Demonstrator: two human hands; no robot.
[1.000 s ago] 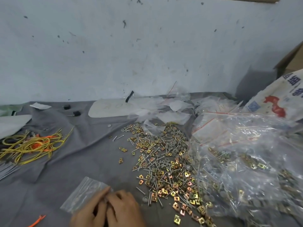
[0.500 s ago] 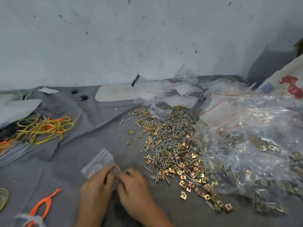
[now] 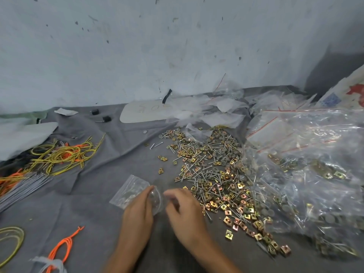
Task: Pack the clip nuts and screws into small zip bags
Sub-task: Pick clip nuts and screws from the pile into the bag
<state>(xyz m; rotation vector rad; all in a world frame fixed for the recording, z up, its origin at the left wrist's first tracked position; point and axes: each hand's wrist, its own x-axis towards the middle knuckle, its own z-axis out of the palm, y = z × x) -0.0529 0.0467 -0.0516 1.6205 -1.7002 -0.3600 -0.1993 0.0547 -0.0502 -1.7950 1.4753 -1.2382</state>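
Head view: we're looking down on the grey-clothed worktop (image 3: 94, 209). Our landmark is the heap of clip nuts and screws (image 3: 212, 174), spread loose on the cloth. Just left of the heap lies the small zip bag (image 3: 129, 189), flat and clear. Our left hand (image 3: 137, 210) has its grip pinched on the bag's near edge. Our right hand (image 3: 184, 212) sits between bag and heap, fingers curled but blurred, so we cannot tell its grip. Right of the heap are filled clear bags (image 3: 307, 166). Well left of it is a tangle of yellow and orange wires (image 3: 59, 157).
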